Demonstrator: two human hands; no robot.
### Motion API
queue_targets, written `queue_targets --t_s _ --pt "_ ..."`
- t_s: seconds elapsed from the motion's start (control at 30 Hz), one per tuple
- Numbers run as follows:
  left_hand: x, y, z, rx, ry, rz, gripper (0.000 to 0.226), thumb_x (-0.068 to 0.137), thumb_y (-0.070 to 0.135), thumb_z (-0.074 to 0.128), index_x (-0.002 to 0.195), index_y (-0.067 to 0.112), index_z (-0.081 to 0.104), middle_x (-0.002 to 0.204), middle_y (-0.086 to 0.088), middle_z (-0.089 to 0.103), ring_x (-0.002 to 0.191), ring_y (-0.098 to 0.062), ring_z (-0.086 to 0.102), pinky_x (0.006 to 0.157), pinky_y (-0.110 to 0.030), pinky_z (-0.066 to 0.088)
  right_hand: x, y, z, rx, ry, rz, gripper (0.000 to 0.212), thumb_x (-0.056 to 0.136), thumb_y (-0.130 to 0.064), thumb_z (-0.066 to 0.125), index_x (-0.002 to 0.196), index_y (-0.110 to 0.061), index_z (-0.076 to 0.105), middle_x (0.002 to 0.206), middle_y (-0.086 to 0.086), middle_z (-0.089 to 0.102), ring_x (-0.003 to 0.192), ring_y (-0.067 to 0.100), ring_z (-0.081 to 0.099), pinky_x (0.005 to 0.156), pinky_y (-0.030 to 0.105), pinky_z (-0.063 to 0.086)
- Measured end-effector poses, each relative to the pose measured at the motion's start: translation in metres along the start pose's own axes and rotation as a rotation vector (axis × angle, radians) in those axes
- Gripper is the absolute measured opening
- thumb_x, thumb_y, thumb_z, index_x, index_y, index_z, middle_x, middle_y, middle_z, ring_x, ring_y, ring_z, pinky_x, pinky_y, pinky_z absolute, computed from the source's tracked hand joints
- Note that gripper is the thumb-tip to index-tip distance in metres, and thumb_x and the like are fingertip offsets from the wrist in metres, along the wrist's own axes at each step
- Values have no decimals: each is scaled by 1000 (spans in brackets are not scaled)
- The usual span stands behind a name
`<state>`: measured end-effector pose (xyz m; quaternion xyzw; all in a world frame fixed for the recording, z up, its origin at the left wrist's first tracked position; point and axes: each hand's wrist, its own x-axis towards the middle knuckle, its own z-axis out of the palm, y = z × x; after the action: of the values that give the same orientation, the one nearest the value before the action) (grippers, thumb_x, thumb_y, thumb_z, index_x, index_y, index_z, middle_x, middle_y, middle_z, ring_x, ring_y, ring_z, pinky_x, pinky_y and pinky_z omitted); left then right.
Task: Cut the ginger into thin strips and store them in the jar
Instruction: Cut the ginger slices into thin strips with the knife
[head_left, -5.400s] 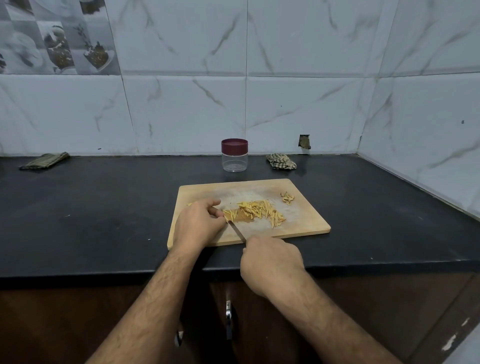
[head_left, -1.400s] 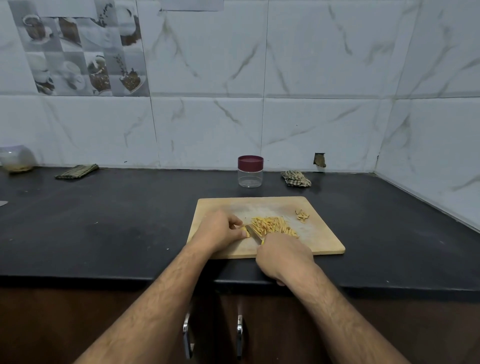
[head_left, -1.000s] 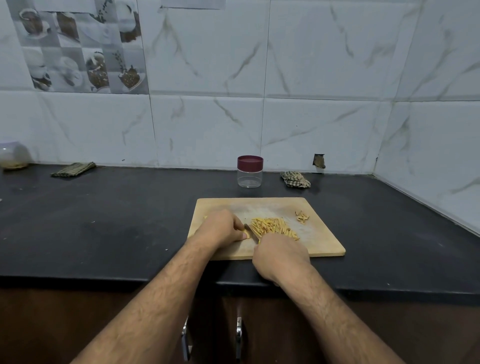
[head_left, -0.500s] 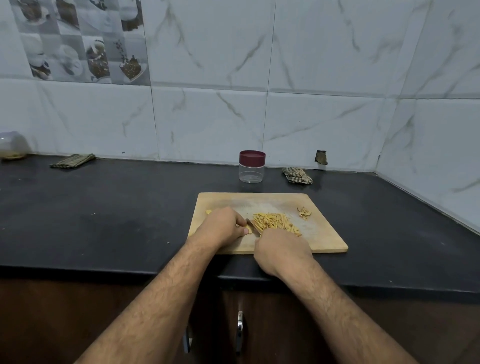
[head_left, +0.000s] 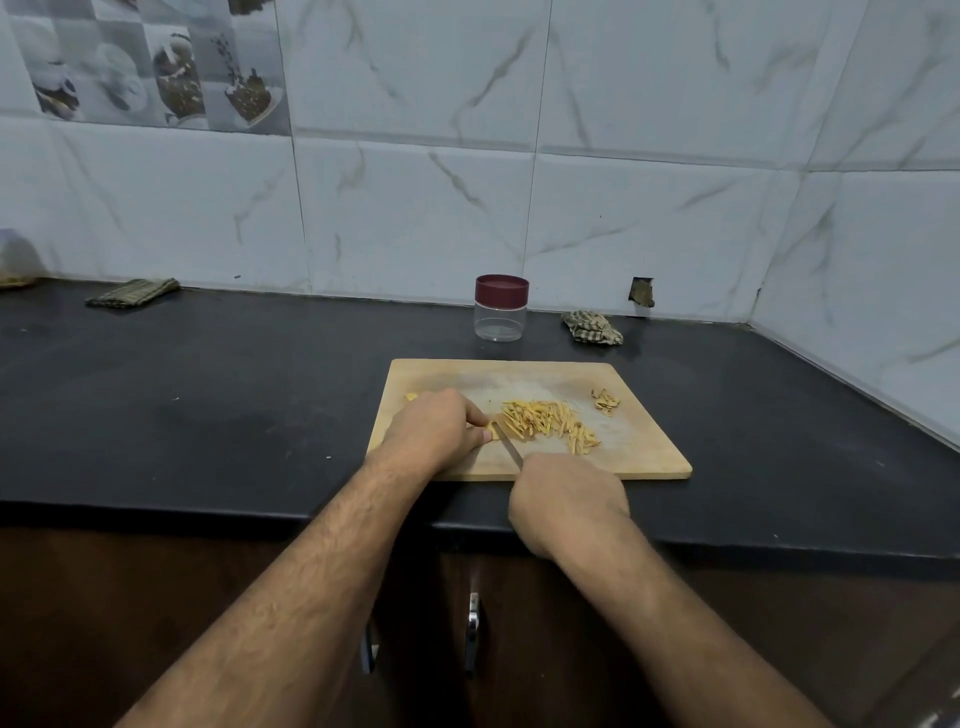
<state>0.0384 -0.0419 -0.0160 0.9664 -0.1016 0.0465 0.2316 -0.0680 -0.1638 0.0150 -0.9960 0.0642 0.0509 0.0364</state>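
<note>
A wooden cutting board (head_left: 644, 457) lies on the black counter. A heap of thin yellow ginger strips (head_left: 548, 423) sits at its middle. My left hand (head_left: 434, 428) pinches a small ginger piece (head_left: 492, 433) against the board, left of the heap. My right hand (head_left: 569, 501) grips a knife (head_left: 508, 444) at the board's near edge; the blade rests beside the held piece. The handle is hidden in my fist. A clear jar with a maroon lid (head_left: 501, 307) stands closed behind the board.
A few ginger peel scraps (head_left: 605, 401) lie at the board's right side. A bit of ginger (head_left: 411, 397) shows behind my left hand. Crumpled cloth (head_left: 592, 327) lies right of the jar, folded cloth (head_left: 132, 292) far left. Tiled walls close the back and right.
The knife has drawn back toward me, so more of the blade shows. My left hand stays on the ginger piece. The camera has tipped slightly.
</note>
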Motion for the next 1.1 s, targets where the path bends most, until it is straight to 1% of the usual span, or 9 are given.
queue_targets --t_s 0.03,0.17,0.27,0.37,0.47,0.6,0.77,0.9,1.1 --pt "-1 0 0 -4 3 -2 27 92 39 65 117 33 72 116 8 70 110 -15 61 97 -35 49 -2 4 3 7 -8 14 29 96 -15 52 123 -18 60 112 3 62 90 23 56 70 35 43" --pt "-4 -2 2 -30 25 -20 29 91 41 64 119 35 70 117 9 71 110 -13 62 96 -35 50 -9 12 7 21 -23 16 22 99 -20 52 119 -19 60 110 2 63 95 22 59 72 35 46" --pt "-9 -1 6 11 61 -21 31 93 42 60 123 36 68 120 9 70 111 -15 62 96 -33 49 -7 9 5 19 10 1 24 98 -18 50 120 -20 61 110 2 63 89 22 55 70 34 45" --pt "-11 0 7 17 72 -19 33 94 43 58 125 36 67 122 10 69 113 -16 61 97 -33 48 -5 9 2 39 19 8 25 97 -17 50 120 -19 61 111 3 63 93 23 56 71 33 45" --pt "-12 1 6 5 64 -28 33 94 43 58 126 36 66 122 11 68 112 -15 61 97 -36 49 -3 10 0 74 27 4 23 99 -20 49 119 -19 61 101 2 59 87 22 53 69 33 43" --pt "-12 0 6 -9 54 -37 33 94 42 58 126 36 66 123 11 68 114 -15 61 99 -36 47 2 5 -5 71 43 -18 24 100 -20 47 119 -16 61 108 3 62 85 22 51 70 33 42" --pt "-13 1 6 -2 63 -23 32 94 41 58 125 35 67 119 10 70 110 -17 61 96 -36 48 8 -1 -6 30 41 -49 27 103 -24 43 123 -15 59 117 4 62 97 24 56 75 34 42" --pt "-12 1 6 10 64 -22 32 94 41 58 125 37 66 123 12 68 115 -18 60 98 -36 46 10 -5 -5 12 27 -38 28 101 -21 46 125 -15 59 121 5 62 105 24 59 77 35 43" --pt "-11 1 5 -12 62 -22 31 94 40 59 124 36 67 130 16 63 122 -16 56 102 -37 44 12 -12 -9 -32 16 -38 28 98 -16 49 124 -17 60 123 2 62 111 22 59 76 33 40"
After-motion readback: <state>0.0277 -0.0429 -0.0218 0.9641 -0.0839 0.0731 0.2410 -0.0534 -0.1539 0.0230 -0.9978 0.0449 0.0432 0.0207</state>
